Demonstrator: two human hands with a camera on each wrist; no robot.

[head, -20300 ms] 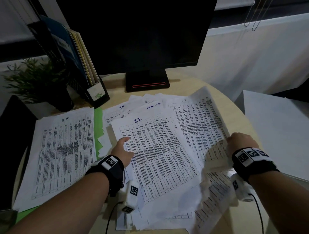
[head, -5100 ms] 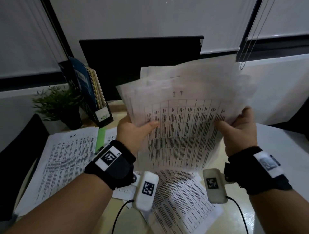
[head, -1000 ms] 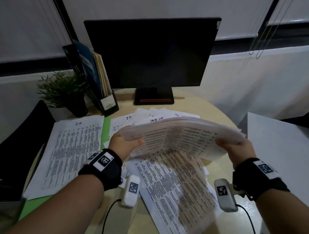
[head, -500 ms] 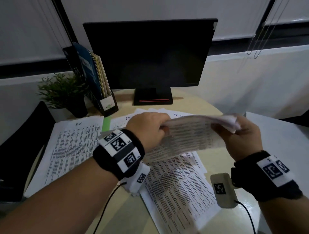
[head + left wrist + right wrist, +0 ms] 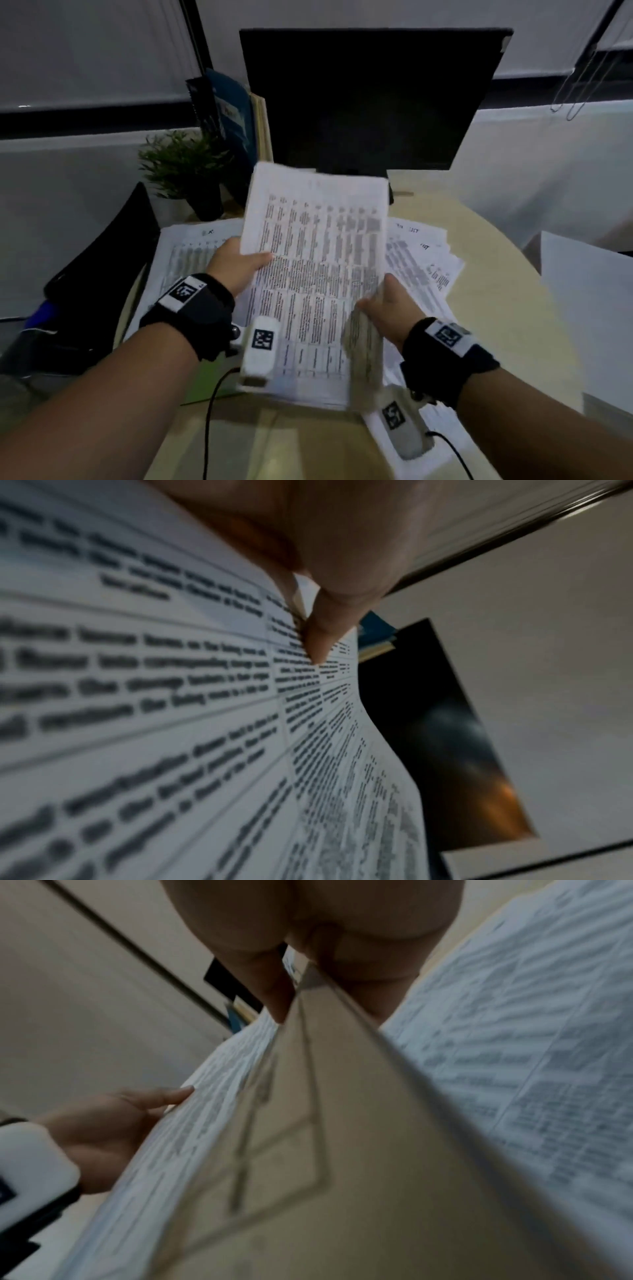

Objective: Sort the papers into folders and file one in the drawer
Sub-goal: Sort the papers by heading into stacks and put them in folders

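The left thumb (image 5: 263, 257) is laid flat across the printed face of a stack of papers (image 5: 318, 267), while the remaining fingers are hidden beneath the sheets; the stack's left edge is thus pinched by the left hand (image 5: 236, 265). In the left wrist view the thumb tip (image 5: 320, 639) is seen pressed onto the lines of blurred text. The stack's lower right edge is gripped by the right hand (image 5: 388, 310), with the thumb on top and the fingers curled under, and that corner of the sheets is bent upward. In the right wrist view the paper edge is seen clamped between thumb (image 5: 274, 993) and palm, though motion blur makes the finer finger positions hard to judge.

The stack is held above the round table (image 5: 507, 308), tilted with its far edge raised in front of the dark monitor (image 5: 373, 99). Beneath it, to the right, further loose printed sheets (image 5: 424, 263) are spread on the tabletop. To the left, another printed pile (image 5: 186, 257) is lying flat, with a strip of a green folder (image 5: 200, 380) showing under it near the left forearm. Behind that pile a potted plant (image 5: 181, 168) is placed, and just beside it a file holder with upright folders (image 5: 233, 116).
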